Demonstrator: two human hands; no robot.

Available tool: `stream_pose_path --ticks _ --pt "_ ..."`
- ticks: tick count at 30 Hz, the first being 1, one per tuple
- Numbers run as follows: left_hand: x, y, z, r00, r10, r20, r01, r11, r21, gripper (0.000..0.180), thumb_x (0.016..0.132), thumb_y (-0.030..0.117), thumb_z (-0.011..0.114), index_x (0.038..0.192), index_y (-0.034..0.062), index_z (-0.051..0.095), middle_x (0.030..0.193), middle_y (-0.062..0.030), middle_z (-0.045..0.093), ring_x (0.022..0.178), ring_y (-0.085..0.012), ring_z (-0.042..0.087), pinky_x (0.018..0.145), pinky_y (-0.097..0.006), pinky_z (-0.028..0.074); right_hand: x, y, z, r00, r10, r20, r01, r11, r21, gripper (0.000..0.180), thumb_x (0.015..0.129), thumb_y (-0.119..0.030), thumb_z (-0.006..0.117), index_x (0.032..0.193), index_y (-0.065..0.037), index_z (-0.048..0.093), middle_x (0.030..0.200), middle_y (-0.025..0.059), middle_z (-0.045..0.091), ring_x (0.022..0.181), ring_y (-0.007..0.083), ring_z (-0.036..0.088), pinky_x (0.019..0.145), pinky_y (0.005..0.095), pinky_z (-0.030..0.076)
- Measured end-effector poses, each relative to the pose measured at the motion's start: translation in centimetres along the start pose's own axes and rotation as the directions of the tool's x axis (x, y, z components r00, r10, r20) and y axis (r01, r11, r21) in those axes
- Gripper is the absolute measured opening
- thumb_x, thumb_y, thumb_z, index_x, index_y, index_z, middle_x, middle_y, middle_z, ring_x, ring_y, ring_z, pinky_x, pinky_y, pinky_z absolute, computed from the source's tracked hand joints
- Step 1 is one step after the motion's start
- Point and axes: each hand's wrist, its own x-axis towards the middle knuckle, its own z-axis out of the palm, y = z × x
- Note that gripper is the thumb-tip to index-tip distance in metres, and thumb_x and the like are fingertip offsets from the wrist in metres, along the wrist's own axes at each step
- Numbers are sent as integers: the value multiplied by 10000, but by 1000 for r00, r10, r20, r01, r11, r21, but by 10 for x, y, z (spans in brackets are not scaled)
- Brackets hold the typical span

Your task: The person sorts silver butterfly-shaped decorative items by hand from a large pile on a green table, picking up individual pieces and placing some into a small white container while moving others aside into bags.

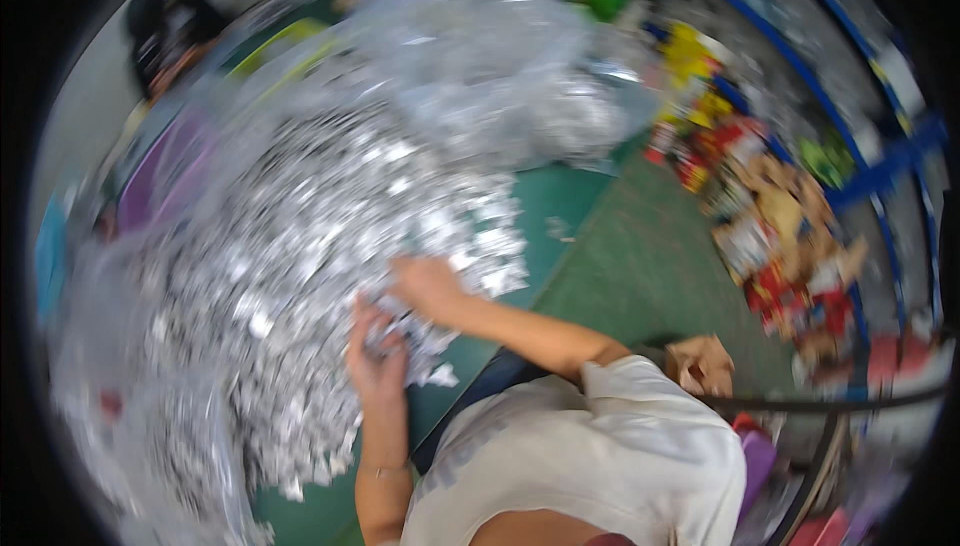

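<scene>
A broad heap of small shiny silver pieces (330, 216), too blurred to tell their kind, covers much of the green table (560, 201). Over its near right edge, my left hand (378, 361) has its fingers curled around a few of these silver pieces. Just above and to the right of it, close to the left fingertips, is my right hand (428, 288). Motion smears its fingers, and whatever they may hold does not show.
Clear plastic bags (480, 46) lie behind the heap, with more clear plastic (120, 386) at the left. A purple basin (165, 171) stands far left. Colourful packets (770, 216) pile up by blue shelving (820, 76) at right. Another person (165, 41) is at the far left.
</scene>
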Motion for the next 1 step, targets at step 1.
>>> stream_pose_path --ticks 1 --pt "12 -18 15 997 -66 40 65 998 10 586 762 44 605 1304 75 383 1062 -31 544 804 -90 485 591 -202 377 -5 19 -19 997 58 -46 -59 998 -20 351 698 -257 681 986 -69 607 941 178 620 885 331 610 780 444 469"
